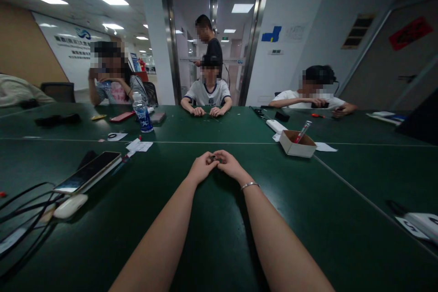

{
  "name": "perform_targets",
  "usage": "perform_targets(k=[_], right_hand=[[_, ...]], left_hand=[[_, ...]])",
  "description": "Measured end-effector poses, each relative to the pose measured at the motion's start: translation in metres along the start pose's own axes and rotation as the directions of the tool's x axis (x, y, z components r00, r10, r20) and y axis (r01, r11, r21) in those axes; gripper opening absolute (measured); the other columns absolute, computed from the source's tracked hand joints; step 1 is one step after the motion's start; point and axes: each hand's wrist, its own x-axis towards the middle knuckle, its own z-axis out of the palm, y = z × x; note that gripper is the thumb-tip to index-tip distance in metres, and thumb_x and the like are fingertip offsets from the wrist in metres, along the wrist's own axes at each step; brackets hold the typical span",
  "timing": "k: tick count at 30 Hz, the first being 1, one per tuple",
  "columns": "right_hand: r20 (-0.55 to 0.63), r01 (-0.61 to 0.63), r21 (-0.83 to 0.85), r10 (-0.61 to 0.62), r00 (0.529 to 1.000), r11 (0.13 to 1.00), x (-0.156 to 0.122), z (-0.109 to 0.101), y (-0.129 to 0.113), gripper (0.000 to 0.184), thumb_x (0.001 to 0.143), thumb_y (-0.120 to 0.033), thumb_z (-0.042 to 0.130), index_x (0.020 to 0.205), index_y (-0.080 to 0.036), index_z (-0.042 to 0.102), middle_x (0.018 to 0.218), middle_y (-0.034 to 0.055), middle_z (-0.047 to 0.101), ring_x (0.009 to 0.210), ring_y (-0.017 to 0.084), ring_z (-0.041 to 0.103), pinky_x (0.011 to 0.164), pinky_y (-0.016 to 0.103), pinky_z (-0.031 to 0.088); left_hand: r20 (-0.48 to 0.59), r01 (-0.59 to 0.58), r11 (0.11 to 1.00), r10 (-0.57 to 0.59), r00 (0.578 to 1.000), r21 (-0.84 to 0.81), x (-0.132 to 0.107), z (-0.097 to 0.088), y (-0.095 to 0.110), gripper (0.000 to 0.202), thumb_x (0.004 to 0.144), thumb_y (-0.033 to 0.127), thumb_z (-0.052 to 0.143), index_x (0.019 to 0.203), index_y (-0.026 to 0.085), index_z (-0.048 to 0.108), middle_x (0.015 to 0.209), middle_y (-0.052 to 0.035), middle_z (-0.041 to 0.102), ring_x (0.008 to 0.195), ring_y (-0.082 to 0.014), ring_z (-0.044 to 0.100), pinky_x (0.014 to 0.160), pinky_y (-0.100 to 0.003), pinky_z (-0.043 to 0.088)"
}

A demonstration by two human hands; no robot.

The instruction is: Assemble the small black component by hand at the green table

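My left hand (201, 167) and my right hand (230, 164) meet over the dark green table (219, 219), fingers curled and pinched together. Between the fingertips sits a small dark object (214, 158), too small to name. Both forearms stretch out from the near edge. A thin bracelet (249, 185) circles my right wrist.
A phone (88, 172), a white mouse (70, 205) and black cables (23, 212) lie at left. A water bottle (142, 113) stands further back. A cardboard box (297, 143) with a pen sits at right. Three seated people work across the table; another person stands at the glass door.
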Motion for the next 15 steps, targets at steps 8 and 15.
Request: perform_targets(k=[8,15], right_hand=[[-0.057,-0.004,0.054,0.007,0.998,0.999,-0.010,0.004,-0.002,0.036,0.067,-0.028,0.073,0.095,-0.019,0.052,0.062,-0.0045,0.061,0.045,0.010,0.055,0.042,0.020,0.044],[-0.110,0.003,0.022,-0.001,0.994,1.000,-0.008,0.006,0.004,0.043,0.060,-0.044,0.080,0.082,-0.020,0.052,0.061,-0.0053,0.058,0.041,0.010,0.053,0.038,0.021,0.040]], left_hand=[[0.148,0.107,0.992,-0.116,0.982,0.072,-0.009,-0.010,0.034,0.042,0.074,0.025,0.063,0.114,0.018,0.058,0.076,-0.0014,0.064,0.071,-0.0165,0.060,0.065,-0.024,0.043],[-0.103,-0.097,0.972,0.121,0.987,0.213,-0.118,-0.071,0.113,0.045,0.070,0.039,0.065,0.115,0.034,0.064,0.096,-0.0079,0.067,0.094,-0.0303,0.059,0.083,-0.044,0.050]])
